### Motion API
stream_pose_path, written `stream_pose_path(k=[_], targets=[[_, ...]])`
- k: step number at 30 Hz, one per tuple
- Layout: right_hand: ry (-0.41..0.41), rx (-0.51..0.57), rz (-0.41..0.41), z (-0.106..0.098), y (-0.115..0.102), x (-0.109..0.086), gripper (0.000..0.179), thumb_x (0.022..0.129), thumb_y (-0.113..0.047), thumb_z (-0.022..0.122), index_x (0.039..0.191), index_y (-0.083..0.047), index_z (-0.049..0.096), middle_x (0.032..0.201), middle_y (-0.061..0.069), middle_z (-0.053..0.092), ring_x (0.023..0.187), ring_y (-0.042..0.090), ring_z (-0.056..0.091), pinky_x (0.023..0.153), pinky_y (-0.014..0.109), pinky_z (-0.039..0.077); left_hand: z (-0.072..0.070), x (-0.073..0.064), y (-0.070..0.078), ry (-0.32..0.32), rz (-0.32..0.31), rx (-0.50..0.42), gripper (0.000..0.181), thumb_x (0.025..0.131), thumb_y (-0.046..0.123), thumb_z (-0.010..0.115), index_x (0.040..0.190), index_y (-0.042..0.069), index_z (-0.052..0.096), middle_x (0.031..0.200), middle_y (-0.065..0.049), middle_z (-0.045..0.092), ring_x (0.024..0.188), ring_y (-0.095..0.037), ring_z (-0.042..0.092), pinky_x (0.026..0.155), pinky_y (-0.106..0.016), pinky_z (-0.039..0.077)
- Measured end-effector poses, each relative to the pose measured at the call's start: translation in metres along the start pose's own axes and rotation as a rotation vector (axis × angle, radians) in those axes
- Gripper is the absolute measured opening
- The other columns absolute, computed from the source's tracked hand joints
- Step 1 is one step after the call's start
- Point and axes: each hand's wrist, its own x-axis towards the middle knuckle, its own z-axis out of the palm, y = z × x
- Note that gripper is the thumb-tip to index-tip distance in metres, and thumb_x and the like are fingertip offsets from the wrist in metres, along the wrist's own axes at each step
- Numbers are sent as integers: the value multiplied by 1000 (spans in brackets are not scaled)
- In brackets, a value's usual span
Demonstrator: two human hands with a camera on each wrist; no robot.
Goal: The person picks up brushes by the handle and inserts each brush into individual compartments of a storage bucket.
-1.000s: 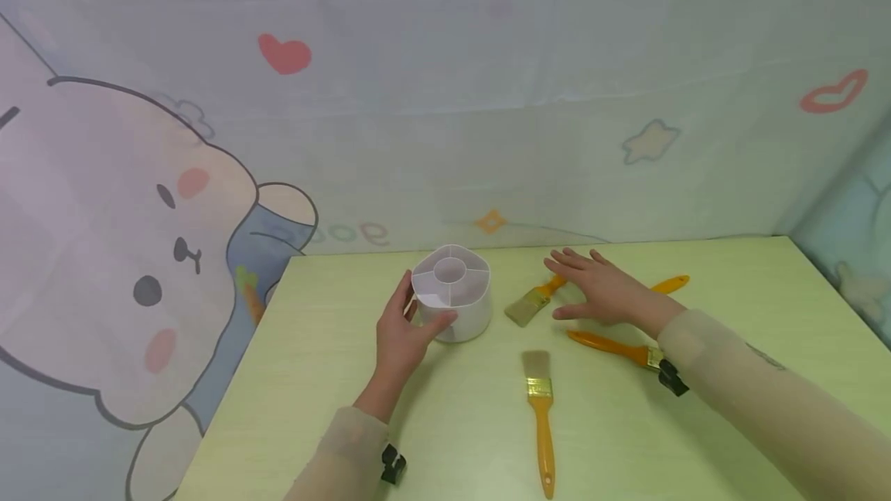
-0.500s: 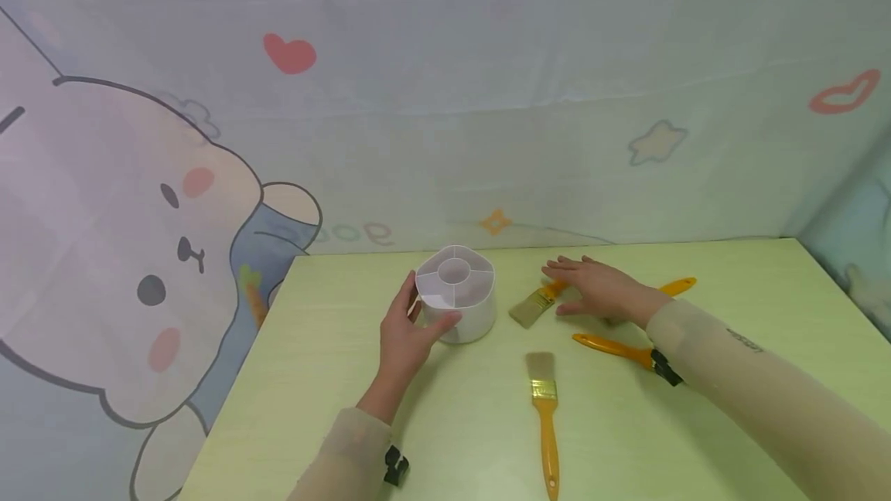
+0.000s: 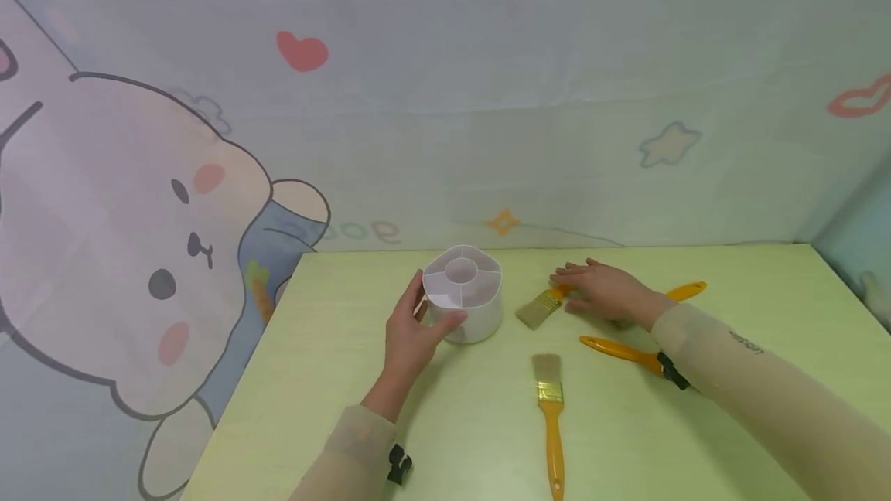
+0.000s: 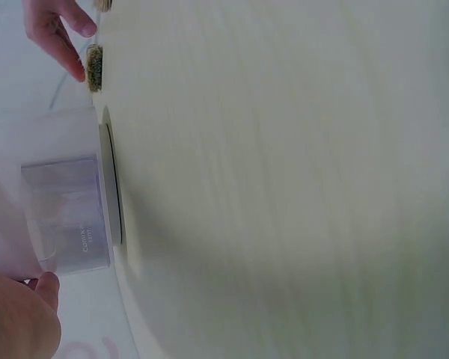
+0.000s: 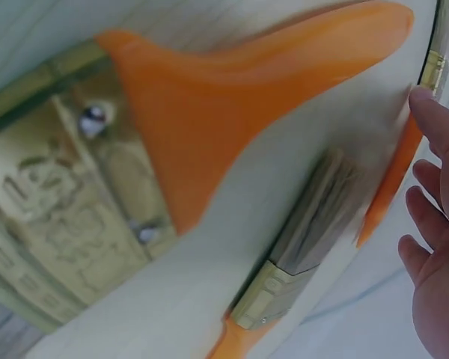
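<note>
A white divided organizer [image 3: 480, 322], with a round middle cup and several compartments around it, stands upright on the table. My left hand [image 3: 409, 340] holds its left side, thumb in front and fingers behind. Its clear lower wall [image 4: 71, 217] shows in the left wrist view. To the right, my right hand [image 3: 607, 291] reaches over the orange handle of a flat paintbrush [image 3: 539, 311], whose bristles point toward the organizer. In the right wrist view, the thumb is at this brush's handle [image 5: 393, 176] and the other fingers are loosely bent beside it; firm contact cannot be made out.
Another paintbrush [image 3: 550, 400] lies in front, bristles away from me. A third brush [image 3: 616, 348] is partly under my right forearm. Beyond that forearm shows an orange handle [image 3: 687, 291]. A printed cloth [image 3: 445, 138] hangs behind the table's back edge.
My right hand has lowered onto the handle of the paintbrush beside the organizer. The left hand has stayed on the organizer. The head view has shifted slightly.
</note>
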Motion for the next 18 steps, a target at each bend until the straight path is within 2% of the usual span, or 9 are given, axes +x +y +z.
stream_pose_path(k=[8, 18], targets=[[30, -47, -20, 5, 0, -4, 45, 103, -22, 73, 141, 1, 68, 142, 24, 66, 135, 44, 60, 119, 67, 42, 2, -2, 1, -11, 0, 18, 100, 82, 14, 96, 164, 5, 40, 165, -10, 47, 152, -28, 46, 121, -34, 47], [119, -57, -47, 10, 6, -4, 37, 99, -22, 77, 130, -1, 75, 129, 18, 75, 122, 38, 71, 114, 62, 50, 1, -2, 4, -7, -7, 42, 100, 82, 15, 95, 165, 5, 40, 165, -10, 46, 152, -27, 46, 121, -35, 46]])
